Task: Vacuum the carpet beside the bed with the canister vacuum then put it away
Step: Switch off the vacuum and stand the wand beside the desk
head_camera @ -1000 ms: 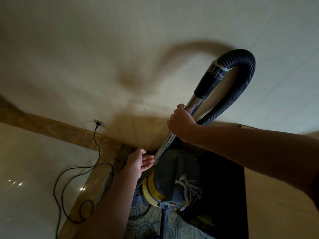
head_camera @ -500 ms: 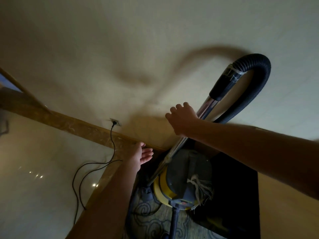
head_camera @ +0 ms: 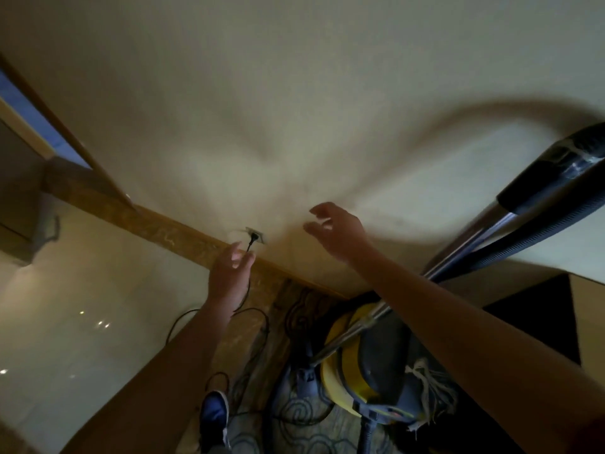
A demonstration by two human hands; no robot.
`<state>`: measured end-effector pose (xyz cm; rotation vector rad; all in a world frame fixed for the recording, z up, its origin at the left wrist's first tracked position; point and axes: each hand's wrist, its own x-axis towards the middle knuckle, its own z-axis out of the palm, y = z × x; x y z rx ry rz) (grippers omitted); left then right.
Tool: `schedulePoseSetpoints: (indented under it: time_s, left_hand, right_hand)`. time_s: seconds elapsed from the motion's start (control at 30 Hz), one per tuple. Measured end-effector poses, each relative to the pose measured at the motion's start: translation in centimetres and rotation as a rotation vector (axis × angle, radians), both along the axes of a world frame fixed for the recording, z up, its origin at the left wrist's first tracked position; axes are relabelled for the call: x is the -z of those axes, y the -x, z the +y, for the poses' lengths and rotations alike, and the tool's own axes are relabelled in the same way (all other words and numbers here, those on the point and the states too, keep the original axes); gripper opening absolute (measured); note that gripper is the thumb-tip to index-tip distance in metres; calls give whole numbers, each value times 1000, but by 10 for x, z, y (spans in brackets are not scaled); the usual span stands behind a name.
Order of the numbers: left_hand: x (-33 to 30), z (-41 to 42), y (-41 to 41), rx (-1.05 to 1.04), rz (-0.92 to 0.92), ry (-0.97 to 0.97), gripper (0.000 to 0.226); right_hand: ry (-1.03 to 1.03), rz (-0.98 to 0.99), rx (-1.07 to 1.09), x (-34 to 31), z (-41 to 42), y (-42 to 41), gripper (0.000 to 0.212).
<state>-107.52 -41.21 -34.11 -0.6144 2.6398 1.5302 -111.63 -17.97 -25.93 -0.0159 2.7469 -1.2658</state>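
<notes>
left hand (head_camera: pixel 229 273) reaches twd the plug (head_camera: pixel 251 239) in the wall socket (head_camera: pixel 256 235) - fingers loosely spread, grip wide, holding nothing. right hand (head_camera: pixel 340 232) hangs in the air near the wall, fingers apart, also empty. black cord (head_camera: pixel 252 326) trails down from the plug over the floor. yellow & grey vacuum (head_camera: pixel 370 368) sits on the patterned carpet (head_camera: pixel 294 417) below the right arm - its metal tube (head_camera: pixel 465 253) and black hose (head_camera: pixel 537 237) lean up to the right. blue shoe (head_camera: pixel 214 412) at the bottom.

— What was cut off or hidden?
— The hose (head_camera: pixel 556 224) left the right edge. The right arm (head_camera: pixel 458 322) hid part of the tube (head_camera: pixel 465 253).
— And blurred?
— Both hands; the left hand (head_camera: pixel 229 273) covered the cord (head_camera: pixel 252 314) below the plug (head_camera: pixel 251 240).
</notes>
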Motion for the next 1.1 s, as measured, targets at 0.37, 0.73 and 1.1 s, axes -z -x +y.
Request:
schedulePoseSetpoints:
  time_s: [0.37, 0.73, 1.1]
  left_hand:
    - [137, -114, 117, 330, 100, 503, 66]
    - [312, -118, 219, 325, -53, 582, 58]
    - [429, -108, 275, 264, -110, 687, 60]
  right_hand:
    - [68, 57, 186, 151, -97, 42, 56]
    - [169, 122, 291, 284, -106, 84, 68]
    - [177, 62, 311, 400, -106, 104, 60]
